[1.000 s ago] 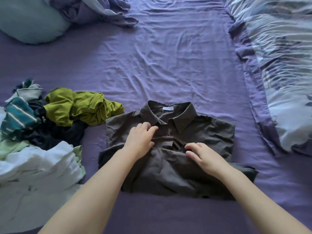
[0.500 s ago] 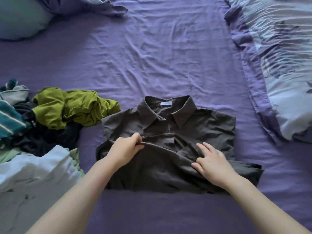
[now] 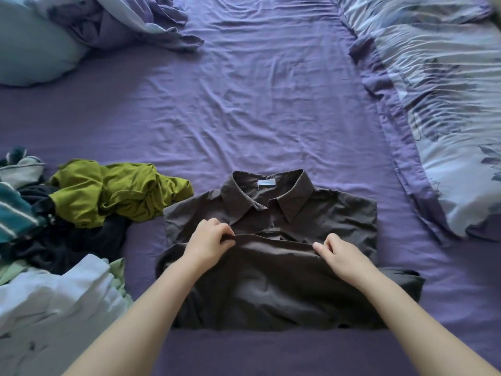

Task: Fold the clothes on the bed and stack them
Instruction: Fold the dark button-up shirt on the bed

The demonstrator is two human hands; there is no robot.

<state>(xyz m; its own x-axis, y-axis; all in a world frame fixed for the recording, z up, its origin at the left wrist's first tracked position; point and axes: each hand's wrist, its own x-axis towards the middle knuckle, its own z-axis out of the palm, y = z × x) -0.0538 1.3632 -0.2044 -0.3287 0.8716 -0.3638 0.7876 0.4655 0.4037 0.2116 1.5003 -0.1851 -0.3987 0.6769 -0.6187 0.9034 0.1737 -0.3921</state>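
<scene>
A dark brown collared shirt (image 3: 325,213) lies front-up on the purple bed sheet (image 3: 257,104), collar away from me, its lower part folded up over the chest. My left hand (image 3: 210,241) pinches the left end of that folded-up edge. My right hand (image 3: 339,253) pinches the same edge at its right end. To the left lies a loose heap of unfolded clothes: an olive green garment (image 3: 108,194), a teal striped piece (image 3: 13,210), dark items (image 3: 62,245) and white fabric (image 3: 54,299).
A light blue pillow (image 3: 32,50) and rumpled bedding (image 3: 122,20) sit at the far left corner. A patterned blue-and-purple duvet (image 3: 439,90) covers the right side of the bed. Bare sheet stretches beyond the shirt.
Both hands went from resting flat on the shirt's middle to pinching the folded-up edge. The right hand shifted up to that edge. The camera tilted, showing more of the far bed.
</scene>
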